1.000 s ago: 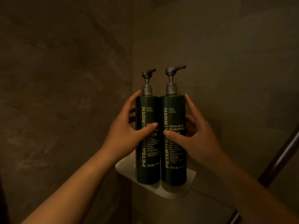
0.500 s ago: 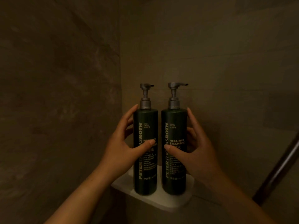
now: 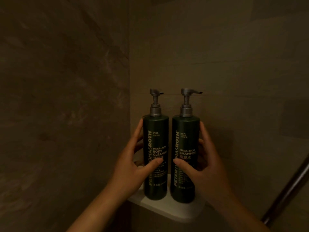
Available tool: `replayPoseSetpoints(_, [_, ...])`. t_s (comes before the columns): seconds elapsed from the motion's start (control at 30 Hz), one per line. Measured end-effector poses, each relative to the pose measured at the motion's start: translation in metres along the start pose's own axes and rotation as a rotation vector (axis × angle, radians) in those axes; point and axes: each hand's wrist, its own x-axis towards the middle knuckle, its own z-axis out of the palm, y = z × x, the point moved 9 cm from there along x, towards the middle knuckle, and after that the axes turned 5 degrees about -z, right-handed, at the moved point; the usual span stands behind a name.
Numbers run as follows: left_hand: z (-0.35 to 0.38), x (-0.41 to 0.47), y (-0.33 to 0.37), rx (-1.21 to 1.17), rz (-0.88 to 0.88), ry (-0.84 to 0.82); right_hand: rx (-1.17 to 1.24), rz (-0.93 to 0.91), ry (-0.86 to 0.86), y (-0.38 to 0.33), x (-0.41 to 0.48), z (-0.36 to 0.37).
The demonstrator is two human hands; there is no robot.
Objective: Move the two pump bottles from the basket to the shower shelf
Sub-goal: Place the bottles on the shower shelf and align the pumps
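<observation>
Two dark green pump bottles stand upright side by side on a white corner shower shelf (image 3: 168, 210). The left one, the body cleanser bottle (image 3: 156, 141), is wrapped by my left hand (image 3: 132, 171), thumb across its front label and fingers behind. The right one, the shampoo bottle (image 3: 185, 139), is held the same way by my right hand (image 3: 204, 168). Both grey pump heads point to the right. A narrow gap separates the bottles. The basket is out of view.
The shelf sits in the corner of two dim stone-tiled walls (image 3: 66, 97). A dark metal bar (image 3: 287, 190) runs diagonally at the lower right edge.
The view has shifted so the bottles sit lower in frame. The bottles now stand slightly further apart on the shelf. Both hands stay on them, thumbs slid lower.
</observation>
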Motion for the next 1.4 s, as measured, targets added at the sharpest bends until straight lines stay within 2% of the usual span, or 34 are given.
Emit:
replayPoseSetpoints(0.2, [0.0, -0.009, -0.013, -0.036, -0.031, -0.022, -0.037, 0.062, -0.012, 0.007, -0.014, -0.005])
replayPoseSetpoints(0.43, [0.0, -0.005, -0.022, -0.06, -0.058, -0.025, -0.183, 0.059, 0.087, 0.014, -0.012, -0.003])
replayPoseSetpoints(0.73, [-0.005, -0.005, -0.027, -0.088, -0.046, 0.025, -0.073, 0.126, 0.074, 0.027, -0.017, 0.003])
replayPoseSetpoints(1.03, [-0.002, -0.002, -0.034, -0.134, -0.049, 0.046, -0.059, 0.118, 0.132, 0.034, -0.016, 0.008])
replayPoseSetpoints(1.23, [-0.002, -0.001, -0.04, -0.134, -0.039, 0.033, -0.067, 0.106, 0.089, 0.038, -0.02, 0.009])
replayPoseSetpoints(1.4, [0.001, 0.008, -0.045, -0.143, -0.025, 0.006, -0.102, 0.113, 0.118, 0.041, -0.019, 0.01])
